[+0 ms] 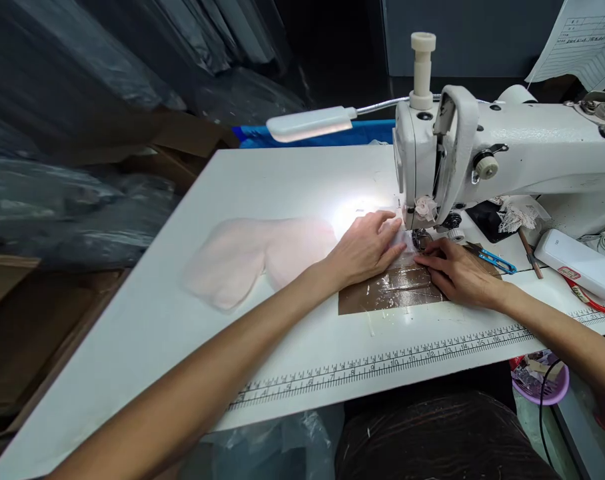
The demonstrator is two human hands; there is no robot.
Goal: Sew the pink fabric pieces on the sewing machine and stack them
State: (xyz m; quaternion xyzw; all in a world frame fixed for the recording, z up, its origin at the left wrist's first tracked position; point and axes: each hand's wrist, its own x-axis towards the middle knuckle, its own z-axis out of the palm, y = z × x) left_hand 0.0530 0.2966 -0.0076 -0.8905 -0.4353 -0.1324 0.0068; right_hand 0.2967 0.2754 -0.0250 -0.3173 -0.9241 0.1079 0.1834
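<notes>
Near right: basket (561, 389) holds scraps (536, 373) | left hand (365, 248): spread open, palm down on cloth (406, 245) | right hand (455, 275): fingers bent, cannot tell if pinching

Sheer pale fabric (407, 245), flat at sewing machine (537, 147)

White table (147, 347) | pink fabric (232, 257) | sewing machine (532, 150) | brown patch (377, 295) | ruler strip (362, 368) | blue snips (498, 261)

Along the near edge of the white tabletop (282, 177), a printed ruler strip (373, 367) is showing numbers running from 6 through 17, rising toward the right. The hanging paper sheet (582, 43) and the red label (569, 273) on the white device (580, 263) are carrying print too small to read.
</notes>
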